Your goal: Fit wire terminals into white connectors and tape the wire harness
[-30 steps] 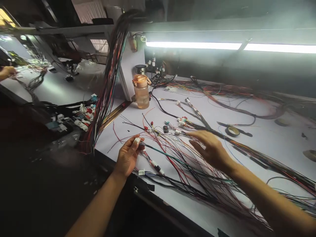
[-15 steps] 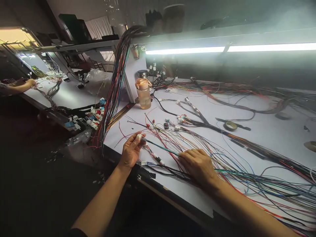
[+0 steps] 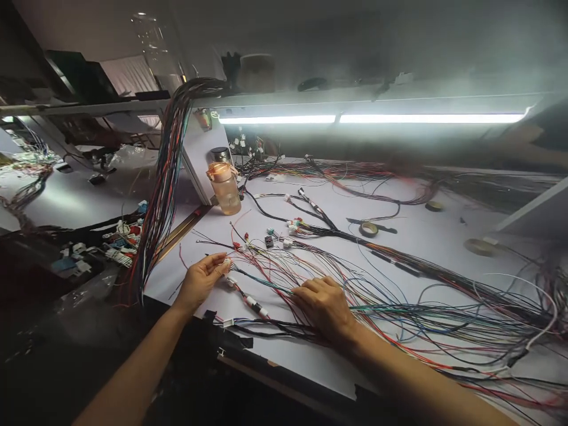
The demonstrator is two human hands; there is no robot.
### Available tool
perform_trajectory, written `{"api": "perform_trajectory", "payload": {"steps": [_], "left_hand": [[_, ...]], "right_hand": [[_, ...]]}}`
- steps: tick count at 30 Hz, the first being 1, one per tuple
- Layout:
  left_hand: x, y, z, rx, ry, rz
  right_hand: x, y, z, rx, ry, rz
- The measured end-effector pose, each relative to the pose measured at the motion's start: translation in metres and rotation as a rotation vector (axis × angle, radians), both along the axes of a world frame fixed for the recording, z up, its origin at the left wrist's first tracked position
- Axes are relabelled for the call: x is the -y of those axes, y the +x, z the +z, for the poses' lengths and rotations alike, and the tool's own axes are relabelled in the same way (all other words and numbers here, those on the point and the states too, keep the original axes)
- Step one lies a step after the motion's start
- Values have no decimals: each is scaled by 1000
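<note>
My left hand (image 3: 203, 283) is closed, pinching a small white wire connector (image 3: 227, 265) between thumb and fingers above the bench's front edge. Teal and dark wires (image 3: 261, 281) run from the connector to my right hand (image 3: 326, 305). That hand lies low over the bench, its fingers curled round the wires; its palm side is hidden. Just below the held wires lies a branch with white and black connectors (image 3: 255, 305). Nearer the edge, a white connector (image 3: 228, 323) ends a dark cable bundle. Loose red, yellow and blue wires (image 3: 377, 290) spread behind and beyond my right hand.
A water bottle (image 3: 226, 192) stands by the divider. A thick wire bundle (image 3: 166, 177) hangs from the shelf at left, near piled connectors (image 3: 122, 242). A tape roll (image 3: 368, 229) and a taped harness (image 3: 399, 263) lie farther back.
My view has turned to the right, so the bench appears shifted left and lower. Both hands keep their hold on the connector and wires. The co-worker's arm at far left has left the view.
</note>
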State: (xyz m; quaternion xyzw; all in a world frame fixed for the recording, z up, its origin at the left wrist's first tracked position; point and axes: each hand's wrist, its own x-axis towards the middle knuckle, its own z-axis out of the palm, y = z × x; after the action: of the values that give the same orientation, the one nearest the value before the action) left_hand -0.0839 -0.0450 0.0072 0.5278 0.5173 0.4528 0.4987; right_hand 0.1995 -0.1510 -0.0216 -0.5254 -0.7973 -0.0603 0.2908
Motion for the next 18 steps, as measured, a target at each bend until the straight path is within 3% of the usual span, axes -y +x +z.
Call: {"api": "perform_trajectory", "payload": {"steps": [4, 8, 12, 18], "left_hand": [[-19, -4, 2, -425, 207, -91], [-55, 12, 21, -697, 466, -118], [-118, 53, 35, -860, 520, -149], [-217, 123, 30, -1014, 444, -139]], "right_hand": [[-2, -1, -3, -33, 78, -1], [-4, -3, -6, -61, 92, -5], [-5, -2, -10, -54, 66, -5], [-7, -4, -12, -102, 71, -7]]}}
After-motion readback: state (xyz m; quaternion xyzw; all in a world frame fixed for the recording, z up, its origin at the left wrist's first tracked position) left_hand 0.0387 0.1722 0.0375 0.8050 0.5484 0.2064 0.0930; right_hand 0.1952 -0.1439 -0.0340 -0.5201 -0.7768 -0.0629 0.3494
